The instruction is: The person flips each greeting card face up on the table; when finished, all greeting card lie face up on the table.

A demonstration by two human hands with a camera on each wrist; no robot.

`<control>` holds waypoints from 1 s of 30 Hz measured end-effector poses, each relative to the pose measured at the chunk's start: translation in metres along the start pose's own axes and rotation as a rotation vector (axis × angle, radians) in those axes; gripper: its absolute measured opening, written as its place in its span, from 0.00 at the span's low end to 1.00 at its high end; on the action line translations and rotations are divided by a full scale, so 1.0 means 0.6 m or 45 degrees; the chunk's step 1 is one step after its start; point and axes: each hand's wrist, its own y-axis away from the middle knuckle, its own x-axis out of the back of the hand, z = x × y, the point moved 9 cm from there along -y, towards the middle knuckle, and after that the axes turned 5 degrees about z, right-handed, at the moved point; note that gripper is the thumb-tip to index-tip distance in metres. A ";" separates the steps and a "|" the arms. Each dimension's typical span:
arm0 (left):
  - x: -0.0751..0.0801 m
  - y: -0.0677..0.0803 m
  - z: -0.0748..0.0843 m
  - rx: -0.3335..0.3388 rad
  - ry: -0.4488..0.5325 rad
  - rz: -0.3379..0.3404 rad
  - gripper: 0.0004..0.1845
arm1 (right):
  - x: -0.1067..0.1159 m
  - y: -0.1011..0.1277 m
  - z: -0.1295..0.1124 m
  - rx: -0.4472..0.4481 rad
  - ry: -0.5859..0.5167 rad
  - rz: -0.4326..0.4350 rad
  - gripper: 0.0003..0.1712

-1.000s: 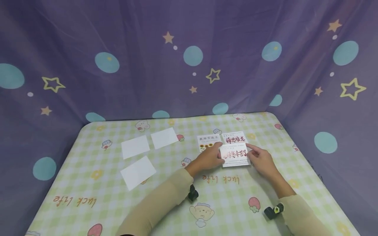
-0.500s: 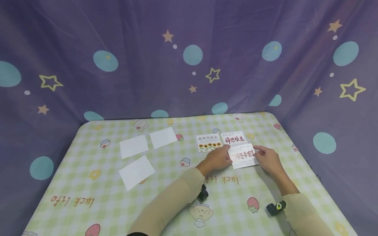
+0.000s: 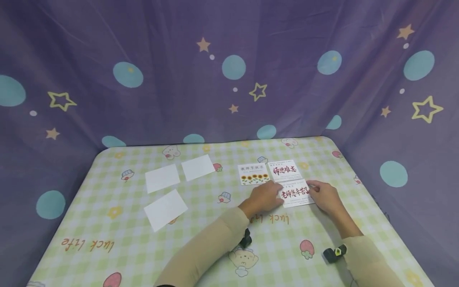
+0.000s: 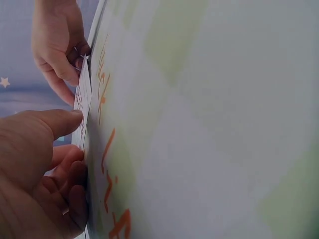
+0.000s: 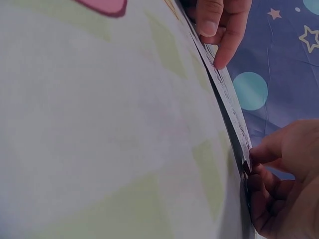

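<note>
A white card with red characters lies low over the tablecloth at right of centre in the head view. At its left edge, my left hand pinches it, the thumb on the printed face in the left wrist view. My right hand holds the opposite edge; in the right wrist view its thumb and fingers close on the corner of the card. Right behind it lies a second card with red characters. Beside that one, to the left, is a sunflower card.
Three blank white cards lie on the table's left half: a back left one, a back right one and a front one. A checked cloth covers the table. Behind hangs a purple curtain.
Both hands have shifted the held card to the right and lowered it toward the cloth. The sunflower card, partly covered by my left hand before, now shows fully.
</note>
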 end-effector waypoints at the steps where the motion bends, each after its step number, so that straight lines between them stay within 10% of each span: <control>1: 0.000 0.001 0.001 -0.003 -0.005 0.001 0.29 | 0.000 0.001 -0.001 0.007 0.003 -0.001 0.23; 30: 0.010 0.008 0.013 -0.097 -0.126 -0.039 0.27 | 0.004 0.000 -0.023 0.128 0.118 -0.074 0.24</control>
